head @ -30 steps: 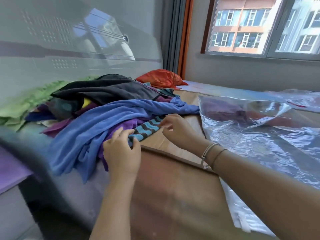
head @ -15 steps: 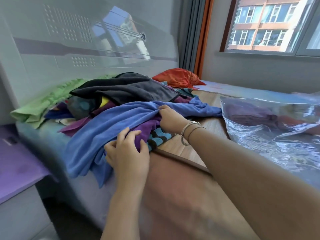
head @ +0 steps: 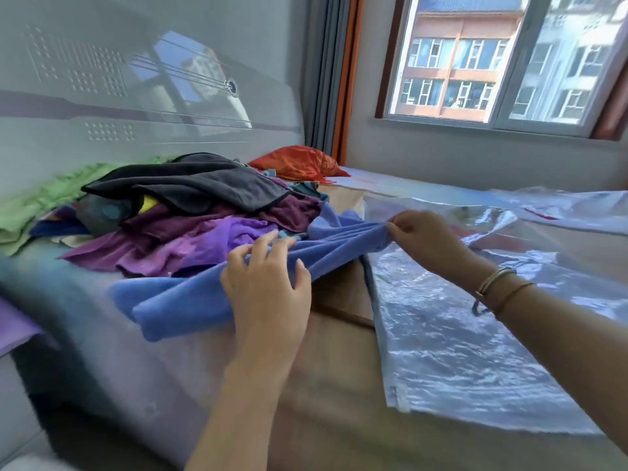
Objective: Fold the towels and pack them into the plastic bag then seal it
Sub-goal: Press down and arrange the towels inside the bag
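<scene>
Right hand (head: 421, 239) is pinching one end of the blue towel (head: 210, 297), fingertips closed on the gathered cloth; left hand (head: 268, 283) is gripping its middle, fingers curled over the top. Towel is stretching between them, likely to free it for folding. Beyond the left hand, the towel pile (head: 190, 212) is lying unfolded. Under the right wrist, the plastic bag (head: 458, 341) is lying flat, seemingly ready for packing.
</scene>
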`<state>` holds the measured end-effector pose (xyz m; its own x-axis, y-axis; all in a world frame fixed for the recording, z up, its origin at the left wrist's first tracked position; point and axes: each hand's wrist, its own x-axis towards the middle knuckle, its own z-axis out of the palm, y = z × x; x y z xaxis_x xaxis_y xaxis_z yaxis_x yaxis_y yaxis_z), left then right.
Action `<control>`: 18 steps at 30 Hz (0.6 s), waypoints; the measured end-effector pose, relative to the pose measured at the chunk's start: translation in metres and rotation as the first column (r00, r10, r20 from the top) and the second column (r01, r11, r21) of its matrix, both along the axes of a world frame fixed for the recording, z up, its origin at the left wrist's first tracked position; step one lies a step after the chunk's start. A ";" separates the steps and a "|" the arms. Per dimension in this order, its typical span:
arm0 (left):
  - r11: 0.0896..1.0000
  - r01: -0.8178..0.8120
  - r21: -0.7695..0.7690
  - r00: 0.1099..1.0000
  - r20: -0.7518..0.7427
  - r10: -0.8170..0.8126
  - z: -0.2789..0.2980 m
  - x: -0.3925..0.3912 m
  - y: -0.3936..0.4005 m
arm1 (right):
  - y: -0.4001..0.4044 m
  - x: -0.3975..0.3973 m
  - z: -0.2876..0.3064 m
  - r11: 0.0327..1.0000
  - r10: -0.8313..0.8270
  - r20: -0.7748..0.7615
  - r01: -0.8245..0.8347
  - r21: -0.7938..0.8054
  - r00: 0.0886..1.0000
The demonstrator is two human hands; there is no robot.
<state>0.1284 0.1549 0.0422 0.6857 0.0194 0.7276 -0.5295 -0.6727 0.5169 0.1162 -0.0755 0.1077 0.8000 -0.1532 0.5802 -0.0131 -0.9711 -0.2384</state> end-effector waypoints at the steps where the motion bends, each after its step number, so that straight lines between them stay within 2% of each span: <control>1: 0.999 0.027 0.036 0.999 -0.027 -0.026 -0.004 -0.008 -0.006 | -0.011 -0.018 -0.001 0.998 -0.055 -0.006 0.055 0.015 0.998; 4: 0.966 0.195 0.170 0.944 -0.298 -0.138 -0.019 -0.024 -0.021 | -0.038 -0.062 -0.007 0.974 -0.150 -0.077 0.161 0.159 0.986; 7: 0.925 0.365 0.106 0.813 -0.520 -0.261 -0.035 -0.029 -0.031 | -0.049 -0.083 -0.017 0.930 -0.221 -0.154 0.255 0.265 0.963; 10: 0.921 0.386 0.044 0.789 -0.533 -0.305 -0.040 -0.023 -0.039 | -0.043 -0.082 -0.029 0.882 -0.232 -0.247 0.310 0.354 0.941; 14: 0.932 0.360 -0.049 0.764 -0.558 -0.324 -0.041 -0.011 -0.043 | -0.027 -0.077 -0.040 0.741 -0.124 -0.478 0.402 0.539 0.870; 18: 0.927 0.346 -0.145 0.685 -0.636 -0.355 -0.048 0.002 -0.048 | -0.023 -0.074 -0.045 0.567 -0.111 -0.450 0.429 0.703 0.886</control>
<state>0.1307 0.1070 -0.0063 0.9428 -0.3137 0.1128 -0.2644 -0.4978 0.8260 0.0420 -0.0982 0.0628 0.7458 -0.6493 -0.1486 -0.4700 -0.3549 -0.8082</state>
